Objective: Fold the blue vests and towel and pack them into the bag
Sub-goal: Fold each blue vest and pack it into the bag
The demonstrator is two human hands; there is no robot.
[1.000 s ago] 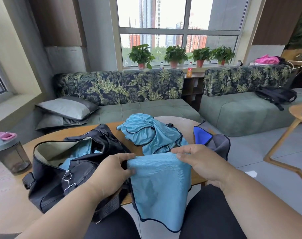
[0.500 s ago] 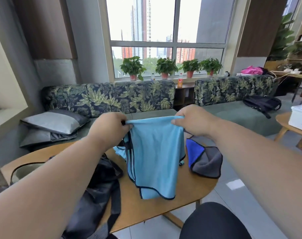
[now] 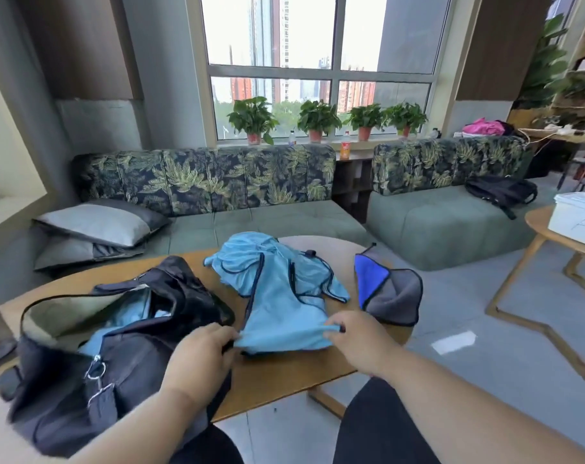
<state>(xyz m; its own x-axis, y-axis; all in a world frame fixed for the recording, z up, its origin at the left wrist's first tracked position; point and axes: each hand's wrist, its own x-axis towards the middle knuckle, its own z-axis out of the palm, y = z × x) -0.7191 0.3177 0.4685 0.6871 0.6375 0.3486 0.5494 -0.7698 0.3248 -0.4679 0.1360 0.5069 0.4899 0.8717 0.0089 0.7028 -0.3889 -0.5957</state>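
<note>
1. Both my hands are on the near hem of a blue vest (image 3: 284, 309) lying on the wooden table (image 3: 284, 373). My left hand (image 3: 200, 356) pinches the hem's left corner between thumb and fingers; my right hand (image 3: 354, 339) pinches the right corner, fingers curled over the cloth.

2. The vest runs straight away from my hands: long axis near-to-far, hem at my fingertips, shoulder straps at the far end. The far end lies on top of a second, crumpled blue vest (image 3: 247, 252) further out from my hands.

3. The bag (image 3: 83, 363) sits just to the left of my left hand, touching or nearly touching my wrist, mouth open and facing up. Pale blue fabric already shows inside; I cannot tell which item it is.

4. The towel (image 3: 391, 293), blue on one face and grey on the other, lies beyond and to the right of my right hand, loosely doubled, apart from the vests.

5. Judgement: the vest is laid out for folding, fold not yet made. Since its length points away from me, the likely fold carries the hem forward toward the straps, both hands moving together.

6. My left hand is nearer the bag, so it probably does the loading.

7. Risk: dragging the lower vest along while folding.
</note>
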